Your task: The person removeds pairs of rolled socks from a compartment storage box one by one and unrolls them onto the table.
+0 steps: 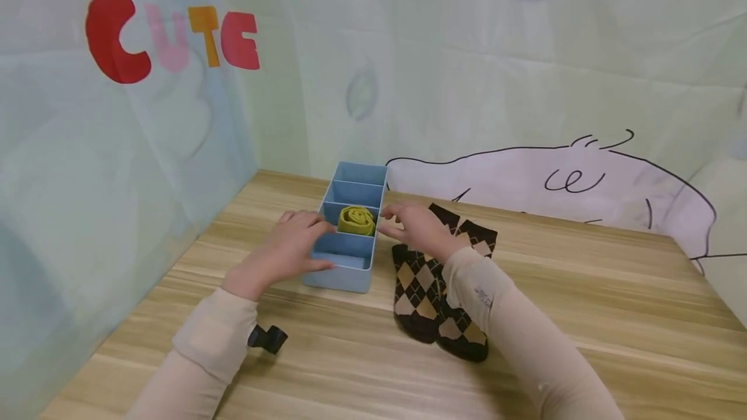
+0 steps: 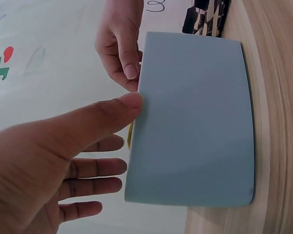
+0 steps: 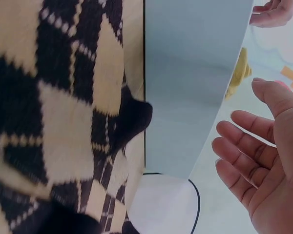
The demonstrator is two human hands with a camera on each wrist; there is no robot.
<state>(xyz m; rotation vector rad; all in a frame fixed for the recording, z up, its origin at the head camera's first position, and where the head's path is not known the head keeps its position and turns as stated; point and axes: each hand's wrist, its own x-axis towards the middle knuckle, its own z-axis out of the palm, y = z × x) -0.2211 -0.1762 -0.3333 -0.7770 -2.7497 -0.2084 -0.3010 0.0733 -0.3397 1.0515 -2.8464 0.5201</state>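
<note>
A light blue divided box [image 1: 341,277] stands on the wooden table with several compartments in a row. A yellow-green fabric roll [image 1: 356,220], coiled like a rolled sock, sits in the second compartment from the front; its top shows over the rim in the right wrist view. My left hand [image 1: 290,248] is at the box's left side, fingers spread and relaxed, thumb at the front compartment's edge. On the opposite side my right hand [image 1: 415,225] has its fingertips close to the rim beside the roll, loosely bent and holding nothing.
A pair of brown argyle socks [image 1: 417,290] lies flat to the right of the box, partly under my right forearm. A black strap-like piece [image 1: 268,339] shows at my left wrist. Printed curtains [image 1: 467,83] hang behind and to the left of the table [image 1: 583,290].
</note>
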